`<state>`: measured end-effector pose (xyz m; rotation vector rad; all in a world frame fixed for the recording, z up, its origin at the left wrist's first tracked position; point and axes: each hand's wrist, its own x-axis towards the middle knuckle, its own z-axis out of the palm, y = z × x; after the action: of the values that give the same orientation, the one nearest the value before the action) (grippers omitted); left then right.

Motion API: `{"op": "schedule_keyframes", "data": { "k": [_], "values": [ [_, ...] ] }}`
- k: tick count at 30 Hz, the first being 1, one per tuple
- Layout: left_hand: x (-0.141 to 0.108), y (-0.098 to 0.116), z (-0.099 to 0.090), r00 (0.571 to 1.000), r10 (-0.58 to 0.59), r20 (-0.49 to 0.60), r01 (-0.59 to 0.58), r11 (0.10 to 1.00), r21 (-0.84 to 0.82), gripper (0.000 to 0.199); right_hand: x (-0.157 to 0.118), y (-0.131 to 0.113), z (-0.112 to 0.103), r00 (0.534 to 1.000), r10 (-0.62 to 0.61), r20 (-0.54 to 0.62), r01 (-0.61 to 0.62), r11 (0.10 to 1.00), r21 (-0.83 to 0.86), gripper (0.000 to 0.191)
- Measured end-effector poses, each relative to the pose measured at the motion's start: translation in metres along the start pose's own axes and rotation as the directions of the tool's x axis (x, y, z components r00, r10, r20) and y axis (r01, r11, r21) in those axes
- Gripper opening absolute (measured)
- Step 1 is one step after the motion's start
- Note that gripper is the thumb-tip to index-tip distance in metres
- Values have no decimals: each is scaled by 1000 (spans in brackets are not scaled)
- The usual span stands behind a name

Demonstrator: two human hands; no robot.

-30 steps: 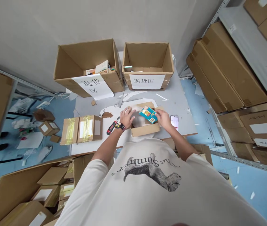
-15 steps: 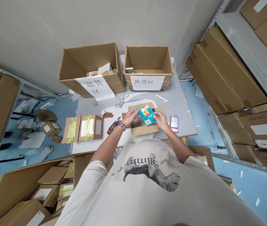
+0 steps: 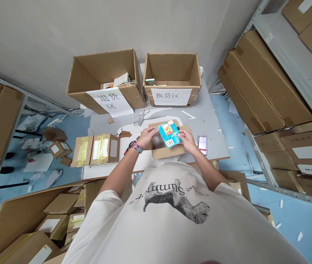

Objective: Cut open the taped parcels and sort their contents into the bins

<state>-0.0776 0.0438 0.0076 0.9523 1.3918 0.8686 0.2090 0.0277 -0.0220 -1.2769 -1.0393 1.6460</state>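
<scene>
We take as landmark the small open brown cardboard carton (image 3: 168, 152) on the pale grey tabletop (image 3: 208, 117). Above its opening we see a flat rectangular bright-blue printed item (image 3: 169, 134), tilted, its barcoded face showing. The right hand (image 3: 186, 140) is closed in a pinch, thumb and fingers holding the item's right edge. The left hand (image 3: 146, 137), over the carton's left side, has its fingers curled and their tips at the item's left edge; we cannot tell whether they grip it. Beyond the carton we find a large open-topped brown cardboard box (image 3: 133, 96) and, right of that, a second large brown box (image 3: 171, 66), both fronted by lettered white paper. Left of the carton stand two taped brown cardboard parcels (image 3: 100, 150); right of it lies a smartphone with a lit screen (image 3: 203, 146).
</scene>
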Motion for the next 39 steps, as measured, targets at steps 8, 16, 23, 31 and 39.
{"op": "schedule_keyframes", "data": {
  "k": [8, 16, 23, 31, 39],
  "values": [
    [-4, 16, 6, 995, 99, 19, -99, 995, -11, 56, 2, 5, 1, 995, -26, -95, 28, 999, 22, 56],
    [-12, 24, -8, 970, 241, 11, -241, 970, 0, 60, 2, 3, -2, 991, 132, -30, -131, 991, 30, 60],
    [-12, 37, -16, 969, 238, -69, -242, 969, -43, 60, -9, -19, 15, 978, 162, 128, -188, 954, 234, 65],
    [-15, 48, -27, 975, 203, -86, -209, 975, -72, 55, -24, -35, 24, 993, 78, 92, -99, 963, 252, 64],
    [-27, 53, -29, 977, 192, -91, -202, 972, -120, 69, -29, -35, 37, 997, 74, 28, -79, 958, 276, 68]
  ]
}}
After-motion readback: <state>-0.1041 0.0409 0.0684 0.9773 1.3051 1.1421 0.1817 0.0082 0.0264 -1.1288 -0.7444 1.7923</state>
